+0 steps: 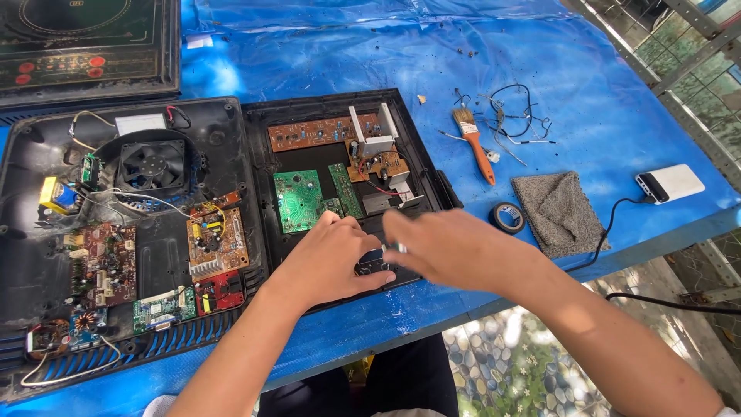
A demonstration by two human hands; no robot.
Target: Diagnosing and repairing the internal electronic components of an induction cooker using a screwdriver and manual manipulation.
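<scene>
Left hand [332, 259]: fingers curled, pressing down on small dark part [373, 262] at near edge of right black casing [262, 123].
Right hand [444, 247]: blurred; seems pinching small shiny bit at same part, grip unclear.
Green circuit board [299, 201]: loose in casing, just far of L knuckles.
Risk 1: pinched bit may slip, drop among boards – small, grip looks light.
Risk 2: L wrist may nudge green board, strain red wire [378, 188].
Risk 3: tape roll [508, 217] near R forearm, near table [602, 100] edge; could get knocked off.
</scene>
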